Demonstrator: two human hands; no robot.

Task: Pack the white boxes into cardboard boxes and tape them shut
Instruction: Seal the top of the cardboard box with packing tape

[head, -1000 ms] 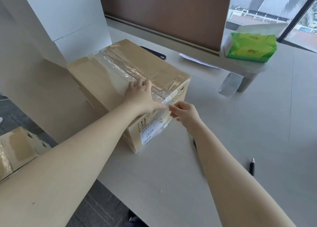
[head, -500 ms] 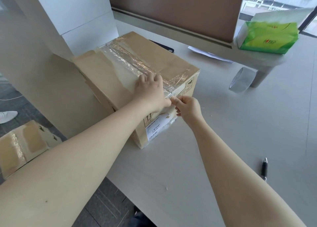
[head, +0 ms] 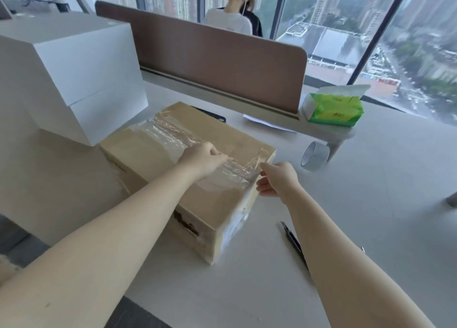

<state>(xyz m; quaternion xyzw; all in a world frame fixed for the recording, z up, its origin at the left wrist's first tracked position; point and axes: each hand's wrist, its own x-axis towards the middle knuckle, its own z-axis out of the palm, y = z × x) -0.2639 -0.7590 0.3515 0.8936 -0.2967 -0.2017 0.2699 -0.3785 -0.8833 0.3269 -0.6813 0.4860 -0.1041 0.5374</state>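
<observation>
Scene: A person works at a pale tabletop [head: 371,228] beside floor-to-ceiling windows over a city.
Cardboard box: The closed cardboard box [head: 217,204] sits on the tabletop in front of the person, one corner toward the camera, its top seam covered by a wrinkled strip of clear tape [head: 173,136].
Left hand: The left hand [head: 205,158] rests on the box top over the tape, fingers curled down against the strip; whether the grip pinches the tape or only presses it cannot be told.
Right hand: The right hand [head: 278,179] is at the box's right top edge, its grip narrow, thumb and forefinger pinching the tape end where it folds over the side.
White box: A large white box [head: 81,80] stands on the tabletop just behind and left of the cardboard box, close to its far corner.
Tape roll: A tape roll [head: 313,156] stands on its edge to the right of the box, near a shelf leg.
Cutter: A dark utility cutter [head: 293,241] lies on the tabletop beside the right forearm.
Tissue pack: A green tissue pack [head: 333,110] sits on a low shelf at the end of a brown divider [head: 222,62].
Background: Another person [head: 230,20] sits beyond the divider, near the windows.
Behind the box: A flat black object [head: 212,114] lies on the tabletop, partly hidden.
</observation>
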